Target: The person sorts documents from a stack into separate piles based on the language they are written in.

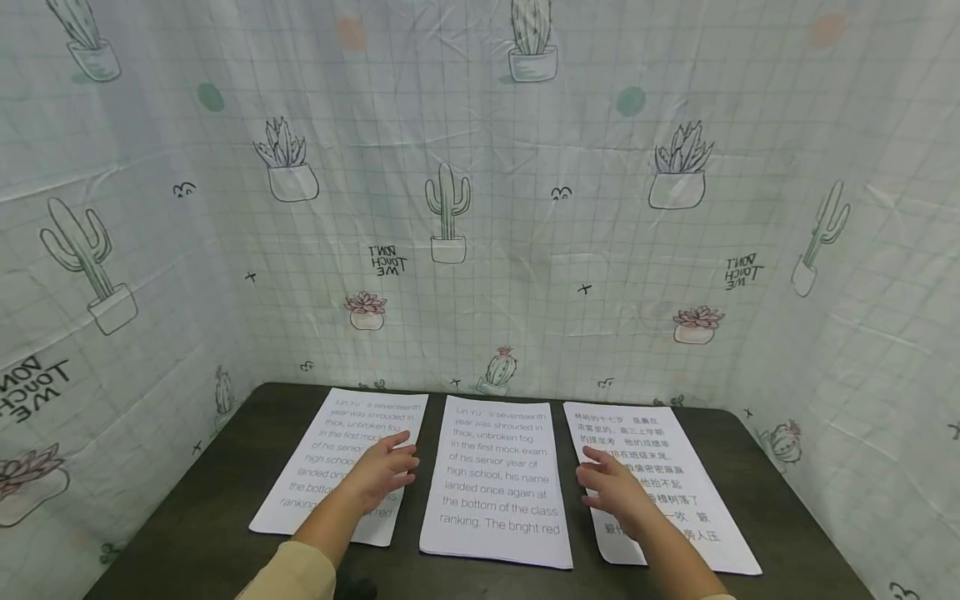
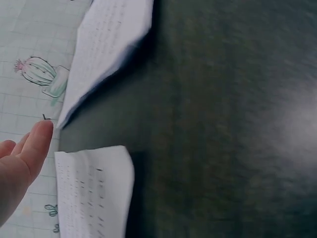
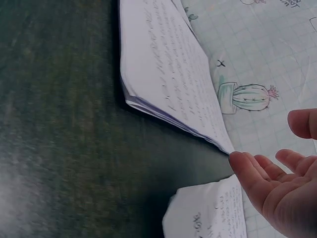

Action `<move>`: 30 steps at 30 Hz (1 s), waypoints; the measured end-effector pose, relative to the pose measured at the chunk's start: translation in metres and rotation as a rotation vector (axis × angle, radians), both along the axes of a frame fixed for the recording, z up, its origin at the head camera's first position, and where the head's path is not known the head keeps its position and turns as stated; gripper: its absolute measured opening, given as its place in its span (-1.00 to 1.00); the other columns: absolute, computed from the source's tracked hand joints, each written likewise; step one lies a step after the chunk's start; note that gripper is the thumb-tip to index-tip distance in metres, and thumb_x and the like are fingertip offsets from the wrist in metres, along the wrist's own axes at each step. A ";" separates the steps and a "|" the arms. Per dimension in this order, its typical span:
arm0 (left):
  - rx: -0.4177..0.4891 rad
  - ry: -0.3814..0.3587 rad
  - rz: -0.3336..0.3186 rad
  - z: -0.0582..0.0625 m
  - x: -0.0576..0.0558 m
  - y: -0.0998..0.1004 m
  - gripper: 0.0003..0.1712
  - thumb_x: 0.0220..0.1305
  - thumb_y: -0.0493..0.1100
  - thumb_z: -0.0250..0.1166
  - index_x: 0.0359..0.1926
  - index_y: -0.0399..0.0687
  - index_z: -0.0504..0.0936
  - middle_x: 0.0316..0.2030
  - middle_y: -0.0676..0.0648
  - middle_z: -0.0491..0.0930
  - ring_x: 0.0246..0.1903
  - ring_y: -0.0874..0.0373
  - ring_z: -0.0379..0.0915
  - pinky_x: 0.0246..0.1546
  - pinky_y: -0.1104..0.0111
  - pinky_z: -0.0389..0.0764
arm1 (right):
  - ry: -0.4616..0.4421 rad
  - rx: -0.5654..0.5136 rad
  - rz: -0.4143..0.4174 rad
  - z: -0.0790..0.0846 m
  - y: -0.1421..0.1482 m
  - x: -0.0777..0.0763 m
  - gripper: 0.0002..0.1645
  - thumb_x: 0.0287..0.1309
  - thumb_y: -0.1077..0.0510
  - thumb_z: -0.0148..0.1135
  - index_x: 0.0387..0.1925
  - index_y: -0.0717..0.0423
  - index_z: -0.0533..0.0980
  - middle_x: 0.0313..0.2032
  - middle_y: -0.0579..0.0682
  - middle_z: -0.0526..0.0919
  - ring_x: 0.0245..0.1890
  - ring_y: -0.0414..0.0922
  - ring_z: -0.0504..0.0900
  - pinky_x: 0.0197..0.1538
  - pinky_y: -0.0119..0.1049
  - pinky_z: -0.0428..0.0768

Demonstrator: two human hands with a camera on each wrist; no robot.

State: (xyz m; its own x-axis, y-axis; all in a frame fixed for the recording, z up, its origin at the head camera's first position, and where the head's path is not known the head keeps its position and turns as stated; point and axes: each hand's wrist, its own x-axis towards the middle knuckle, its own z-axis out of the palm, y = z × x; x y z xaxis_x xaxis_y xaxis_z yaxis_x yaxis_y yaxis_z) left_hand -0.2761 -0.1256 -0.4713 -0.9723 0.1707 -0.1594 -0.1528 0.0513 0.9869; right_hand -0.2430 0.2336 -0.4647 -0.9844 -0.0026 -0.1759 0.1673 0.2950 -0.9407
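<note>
Three white stacks of printed paper lie side by side on a dark table. My left hand (image 1: 381, 473) hovers over the left paper stack (image 1: 311, 467), its fingers loosely spread and holding nothing. Over the left edge of the right paper stack (image 1: 701, 492), which bears Chinese characters, hangs my right hand (image 1: 617, 492) with relaxed fingers. Between the hands is the middle paper stack (image 1: 495, 483), printed in English like the left one. In the right wrist view, several sheets show at the edge of the middle stack (image 3: 163, 74).
A dark wooden table (image 1: 202, 467) carries the papers. Behind it and along both sides hangs a pale grid-patterned curtain (image 1: 480, 308) printed with cacti. A small dark object (image 1: 356, 588) shows at the bottom edge beside the left sleeve (image 1: 296, 573); its kind is unclear.
</note>
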 end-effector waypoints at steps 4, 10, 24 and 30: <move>-0.029 -0.027 -0.003 -0.007 0.004 0.000 -0.19 0.24 -0.32 0.16 0.46 -0.35 0.06 0.38 -0.50 0.18 0.32 -0.34 0.26 0.18 0.07 0.55 | -0.006 -0.004 0.001 -0.005 -0.003 0.001 -0.30 0.39 0.18 -0.02 0.43 0.40 0.06 0.30 0.54 0.24 0.30 0.41 0.33 0.11 0.05 0.62; -0.028 -0.050 -0.023 -0.018 0.007 0.002 -0.18 0.20 -0.35 0.18 0.45 -0.40 0.06 0.36 -0.53 0.17 0.31 -0.36 0.27 0.15 0.05 0.57 | -0.038 -0.026 -0.016 -0.014 -0.006 0.005 -0.31 0.36 0.21 0.00 0.41 0.43 0.09 0.28 0.55 0.26 0.29 0.43 0.32 0.10 0.09 0.61; -0.010 -0.050 -0.120 -0.034 0.018 0.004 -0.16 0.18 -0.35 0.17 0.39 -0.61 0.00 0.31 -0.63 0.15 0.28 -0.43 0.27 0.12 0.00 0.58 | -0.074 0.009 -0.023 -0.024 -0.014 0.015 -0.33 0.30 0.24 0.05 0.35 0.49 0.16 0.20 0.55 0.35 0.19 0.38 0.45 0.00 0.07 0.66; -0.063 -0.048 -0.135 -0.032 0.018 0.011 -0.20 0.17 -0.35 0.18 0.35 -0.66 0.06 0.25 -0.63 0.26 0.20 -0.37 0.40 0.07 0.03 0.62 | -0.070 0.030 -0.007 -0.025 -0.019 0.017 -0.32 0.28 0.23 0.05 0.32 0.54 0.18 0.19 0.54 0.39 0.14 0.34 0.52 -0.03 0.03 0.68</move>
